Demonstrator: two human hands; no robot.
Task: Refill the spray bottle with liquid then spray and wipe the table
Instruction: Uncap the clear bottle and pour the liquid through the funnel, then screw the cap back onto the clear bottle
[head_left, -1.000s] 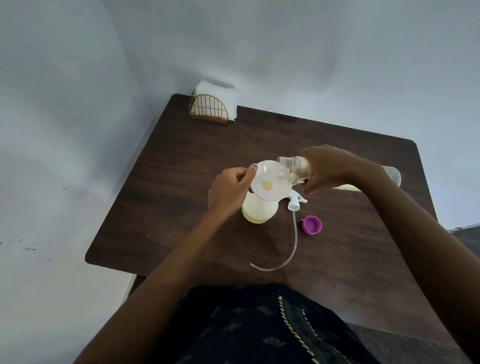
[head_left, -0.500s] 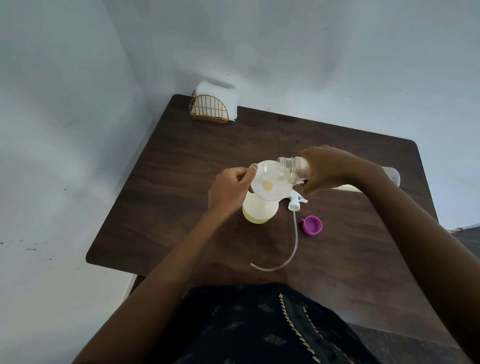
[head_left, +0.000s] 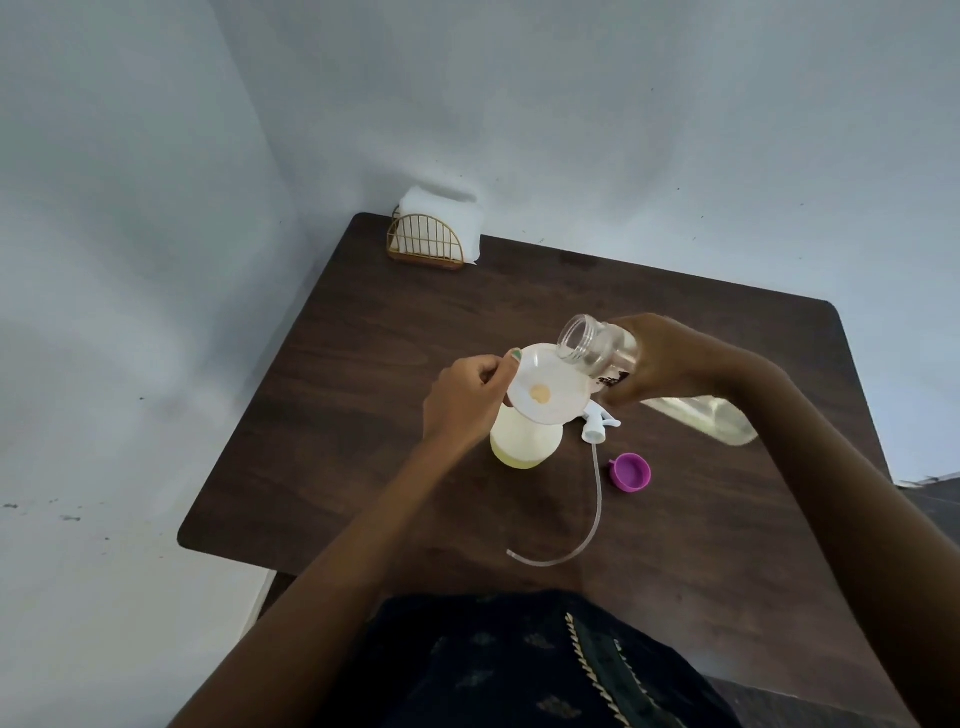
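**Pale yellow liquid in, pouring bottle tipping back**

Dark cloth of the person's top fills the near edge at six o'clock. Ahead of it, on the wooden table (head_left: 363, 415), a clear dip tube curls away from the white spray head (head_left: 597, 423), which lies flat just beside the spray bottle (head_left: 524, 436). The purple cap (head_left: 631, 472) sits loose at about four o'clock from the bottle.

The bottle stands upright near the middle of the table, a band of yellow liquid in its base and the white funnel (head_left: 548, 384) seated in its neck. The left hand (head_left: 462, 400) pinches the funnel's rim at nine o'clock. The right hand (head_left: 660, 364) is clenched round the clear refill bottle (head_left: 597, 345), whose mouth a second ago dipped into the funnel and now sits raised above its rim at two o'clock, angled up. I'd judge the pour is finished or pausing; lifting out the funnel and screwing on the spray head come next.

There is open room toward nine and twelve o'clock. The napkin holder (head_left: 426, 244) stands at the far corner, well apart.
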